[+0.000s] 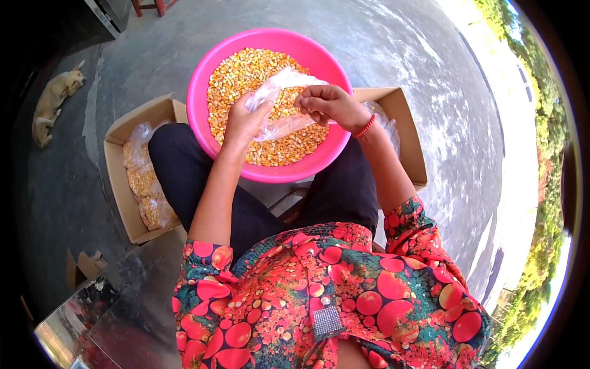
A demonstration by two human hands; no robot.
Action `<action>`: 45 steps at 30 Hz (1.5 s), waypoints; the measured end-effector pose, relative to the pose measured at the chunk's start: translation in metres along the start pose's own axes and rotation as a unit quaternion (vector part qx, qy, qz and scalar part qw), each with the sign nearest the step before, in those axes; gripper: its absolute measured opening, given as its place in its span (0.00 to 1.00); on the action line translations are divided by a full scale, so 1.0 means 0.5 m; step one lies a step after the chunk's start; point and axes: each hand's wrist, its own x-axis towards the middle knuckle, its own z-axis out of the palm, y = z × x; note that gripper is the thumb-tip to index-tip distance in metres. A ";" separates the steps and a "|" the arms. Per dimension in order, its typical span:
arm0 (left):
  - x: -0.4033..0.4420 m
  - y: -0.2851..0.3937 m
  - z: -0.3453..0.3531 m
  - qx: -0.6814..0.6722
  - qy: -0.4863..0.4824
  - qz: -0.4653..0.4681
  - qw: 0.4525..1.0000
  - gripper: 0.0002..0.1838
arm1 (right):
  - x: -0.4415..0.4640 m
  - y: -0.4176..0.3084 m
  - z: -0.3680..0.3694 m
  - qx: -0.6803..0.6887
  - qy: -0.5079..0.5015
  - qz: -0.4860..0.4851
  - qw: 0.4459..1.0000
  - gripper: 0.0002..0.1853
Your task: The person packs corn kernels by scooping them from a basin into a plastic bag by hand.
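A clear plastic bag (286,79) is spread over a pink basin (200,77) of yellow and orange corn kernels (239,67). Its left edge is gripped by my left hand (246,120), with the thumb pressed against the plastic. At the bag's right side is my right hand (335,106), its fingers curled together and a red bracelet on the wrist. Whatever its fingertips pinch is too small to make out. The bag's mouth looks open between the hands, and kernels show through it. The basin rests at my knees.
A cardboard box (120,184) at the left holds bags of kernels (144,178). Another box (402,120) at the right holds clear plastic bags (384,123). A dog (55,101) lies on the floor at far left. Red stool legs (161,7) stand at the top.
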 end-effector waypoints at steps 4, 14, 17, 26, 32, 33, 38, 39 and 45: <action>0.008 -0.017 -0.002 -0.001 0.012 0.050 0.999 0.16 | 0.060 0.041 0.009 -0.473 0.179 -0.338 0.794 0.09; -0.008 0.015 0.001 0.001 0.012 -0.028 1.000 0.14 | 0.034 0.195 0.088 -0.472 -0.055 -0.079 0.876 0.13; -0.013 0.020 0.001 -0.001 0.023 -0.026 0.999 0.15 | 0.037 0.173 0.135 -0.522 -0.024 -0.035 0.852 0.13; -0.020 0.036 -0.003 -0.003 0.012 -0.036 0.999 0.15 | 0.035 0.158 0.122 -0.191 -0.087 0.080 0.974 0.08; -0.008 0.011 -0.002 -0.024 -0.004 -0.015 1.000 0.15 | -0.019 0.048 0.051 0.002 -0.164 0.079 0.983 0.08; -0.006 0.007 -0.001 -0.029 -0.003 -0.003 1.000 0.15 | -0.018 0.036 0.037 0.001 -0.144 0.058 0.988 0.08; -0.018 0.027 -0.001 0.006 0.003 -0.040 0.999 0.16 | 0.027 0.010 0.008 -0.012 0.025 -0.022 0.999 0.10; -0.017 0.025 -0.002 0.001 0.002 -0.038 0.999 0.16 | 0.040 0.029 -0.004 -0.012 0.026 -0.023 0.999 0.10; -0.006 0.011 -0.010 -0.013 -0.021 -0.009 1.000 0.16 | -0.009 -0.014 0.044 -0.237 -0.120 0.039 0.963 0.10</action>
